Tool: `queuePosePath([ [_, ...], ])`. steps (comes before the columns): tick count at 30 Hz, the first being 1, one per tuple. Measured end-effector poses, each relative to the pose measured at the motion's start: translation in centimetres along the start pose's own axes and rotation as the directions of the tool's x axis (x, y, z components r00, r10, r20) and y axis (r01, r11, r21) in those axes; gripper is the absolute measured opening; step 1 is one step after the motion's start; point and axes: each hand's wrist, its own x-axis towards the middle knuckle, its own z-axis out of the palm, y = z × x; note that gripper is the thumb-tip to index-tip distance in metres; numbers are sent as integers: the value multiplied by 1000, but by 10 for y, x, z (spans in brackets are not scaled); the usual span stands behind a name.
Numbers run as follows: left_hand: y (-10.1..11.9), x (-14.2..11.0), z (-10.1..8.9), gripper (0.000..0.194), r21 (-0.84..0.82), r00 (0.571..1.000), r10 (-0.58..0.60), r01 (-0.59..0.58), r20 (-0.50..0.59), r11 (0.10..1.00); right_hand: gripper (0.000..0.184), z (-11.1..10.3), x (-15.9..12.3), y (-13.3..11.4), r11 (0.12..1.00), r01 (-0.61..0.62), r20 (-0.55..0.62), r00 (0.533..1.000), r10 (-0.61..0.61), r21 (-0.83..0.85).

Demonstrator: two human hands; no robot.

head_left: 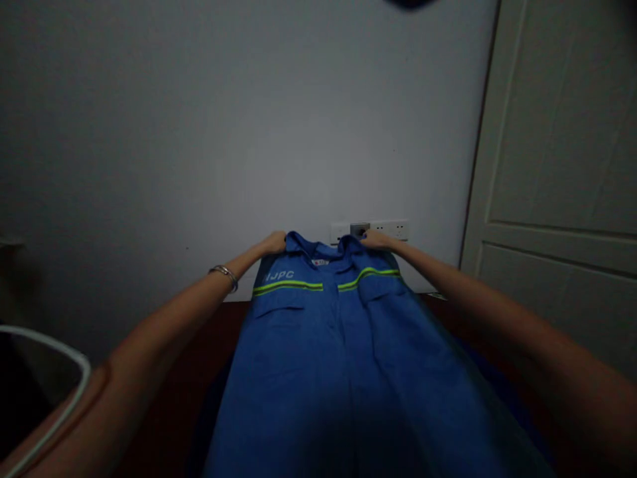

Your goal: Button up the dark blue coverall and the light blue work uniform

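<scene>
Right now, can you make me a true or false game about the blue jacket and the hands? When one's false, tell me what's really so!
1. The left hand grips the blue work jacket near its collar. True.
2. The right hand holds nothing. False: the right hand grips the blue work jacket too, at the collar's other side.
3. A silver bracelet is on the left arm. True.
4. The chest stripes are red. False: the chest stripes are bright yellow-green.
5. Wall sockets show just beyond the collar. True.
</scene>
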Motion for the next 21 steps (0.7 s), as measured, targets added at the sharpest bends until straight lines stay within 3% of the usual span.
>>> queuePosePath([
  [2, -25, 4, 47, 24, 67, 992, -40, 33, 119, 997, 21, 33, -2, 23, 998, -27, 199, 979, 39, -62],
  [5, -60, 11, 105, 25, 102, 978, -62, 42, 198, 994, 13, 78, -1, 58, 996, -46, 369, 927, 69, -71],
  [9, -92, 23, 144, 28, 156, 950, -106, 62, 293, 986, 16, 104, 10, 87, 997, -70, 513, 857, 44, 31],
  [12, -110, 37, 153, 32, 180, 937, -130, 74, 324, 981, 26, 109, 27, 103, 998, -22, 508, 861, -11, 59],
  [15, -123, 49, 161, 37, 270, 946, -165, 88, 278, 959, 32, 113, 41, 123, 958, 131, 383, 923, -24, -255],
  [18, -127, 47, 184, 35, 428, 959, -232, 144, 160, 892, 37, 123, 37, 145, 771, 233, 326, 945, -34, -593],
  [21, -120, 30, 223, 29, 488, 959, -269, 191, 93, 852, 41, 141, 12, 163, 616, 267, 322, 946, -22, -741],
])
